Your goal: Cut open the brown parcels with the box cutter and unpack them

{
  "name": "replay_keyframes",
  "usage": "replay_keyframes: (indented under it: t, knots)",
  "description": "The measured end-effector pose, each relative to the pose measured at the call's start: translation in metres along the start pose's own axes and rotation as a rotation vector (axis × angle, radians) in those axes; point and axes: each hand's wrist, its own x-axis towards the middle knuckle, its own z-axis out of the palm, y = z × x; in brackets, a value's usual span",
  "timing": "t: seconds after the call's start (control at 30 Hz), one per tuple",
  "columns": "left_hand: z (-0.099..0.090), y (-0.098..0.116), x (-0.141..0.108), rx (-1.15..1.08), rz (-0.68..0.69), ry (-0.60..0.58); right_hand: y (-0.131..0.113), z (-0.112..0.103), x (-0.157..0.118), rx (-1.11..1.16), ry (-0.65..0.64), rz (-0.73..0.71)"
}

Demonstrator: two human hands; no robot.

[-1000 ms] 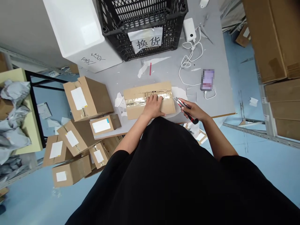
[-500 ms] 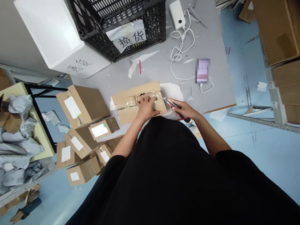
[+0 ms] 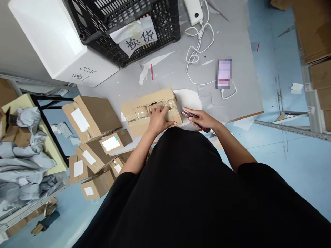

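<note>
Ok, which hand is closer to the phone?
The right one. The right hand, gripping a utility knife, is below and left of the phone in view. The left hand is farther away, pressing on a cardboard box.

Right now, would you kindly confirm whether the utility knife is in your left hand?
No, the red-and-black utility knife is held in the right hand, while the left hand presses on the taped cardboard box.
</note>
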Motion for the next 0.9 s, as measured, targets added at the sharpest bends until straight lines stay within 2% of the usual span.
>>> replay_keyframes:
  t: [0.5,0.9]
  knots:
    - [0.005,-0.001,-0.001,0.017,-0.004,0.005,0.007,0.002,0.011,0.004,0.0,-0.05]
    - [0.005,-0.003,0.0,-0.001,0.003,0.008,0.005,0.004,0.007,0.009,0.03,-0.029]
